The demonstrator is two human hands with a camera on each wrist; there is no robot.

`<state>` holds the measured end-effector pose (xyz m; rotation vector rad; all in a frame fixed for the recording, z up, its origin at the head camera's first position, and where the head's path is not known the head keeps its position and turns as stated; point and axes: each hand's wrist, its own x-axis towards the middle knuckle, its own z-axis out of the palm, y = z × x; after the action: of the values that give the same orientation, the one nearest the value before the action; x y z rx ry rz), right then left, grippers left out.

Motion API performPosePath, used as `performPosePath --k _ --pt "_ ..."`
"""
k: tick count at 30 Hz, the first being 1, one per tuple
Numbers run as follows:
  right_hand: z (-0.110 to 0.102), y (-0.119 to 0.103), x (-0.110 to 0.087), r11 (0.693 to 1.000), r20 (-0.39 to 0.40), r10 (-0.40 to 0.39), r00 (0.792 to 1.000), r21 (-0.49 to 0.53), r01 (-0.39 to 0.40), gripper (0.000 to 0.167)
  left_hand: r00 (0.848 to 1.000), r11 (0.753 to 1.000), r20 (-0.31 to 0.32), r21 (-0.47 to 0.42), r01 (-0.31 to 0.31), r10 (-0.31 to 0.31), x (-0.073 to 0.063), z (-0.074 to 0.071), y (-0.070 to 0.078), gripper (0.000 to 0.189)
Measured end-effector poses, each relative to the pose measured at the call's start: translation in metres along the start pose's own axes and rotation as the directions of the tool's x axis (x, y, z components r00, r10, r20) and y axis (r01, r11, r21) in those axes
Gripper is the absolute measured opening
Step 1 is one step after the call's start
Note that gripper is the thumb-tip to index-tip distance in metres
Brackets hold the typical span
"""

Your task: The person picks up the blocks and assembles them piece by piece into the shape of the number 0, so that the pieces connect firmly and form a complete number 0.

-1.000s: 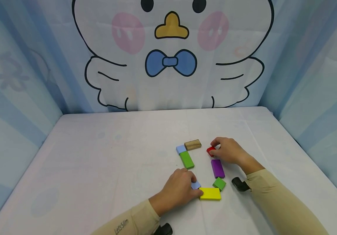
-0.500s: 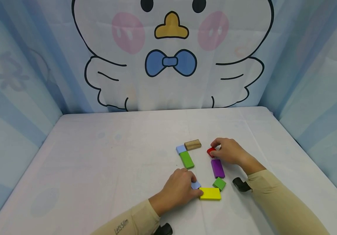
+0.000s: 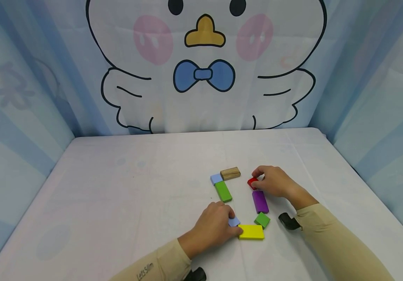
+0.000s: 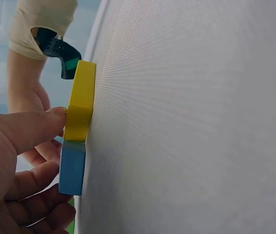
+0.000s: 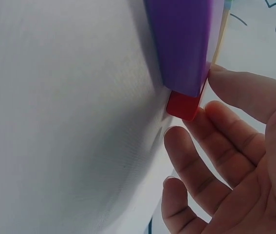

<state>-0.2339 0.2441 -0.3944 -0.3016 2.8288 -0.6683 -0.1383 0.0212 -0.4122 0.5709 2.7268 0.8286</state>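
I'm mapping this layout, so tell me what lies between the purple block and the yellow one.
The small green block lies between the purple block and the yellow block; the head view shows it.

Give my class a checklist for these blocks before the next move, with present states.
1. The right hand pinches the red block: ok.
2. The left hand touches the yellow block: ok.
3. The near light-blue block meets the yellow block: ok.
4. The red block meets the wooden block: not ok; gap shows.
5. The long green block meets the near light-blue block: cannot tell; left hand hides it.
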Motion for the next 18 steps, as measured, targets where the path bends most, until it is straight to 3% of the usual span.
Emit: performPosePath --k 18 --pt "0.0013 0.0024 -0.0013 1.000 0.000 -0.011 1.000 0.000 0.011 0.030 1.000 1.000 -0.003 0.003 -0.004 0.004 -0.0003 0.0003 -0.0004 0.033"
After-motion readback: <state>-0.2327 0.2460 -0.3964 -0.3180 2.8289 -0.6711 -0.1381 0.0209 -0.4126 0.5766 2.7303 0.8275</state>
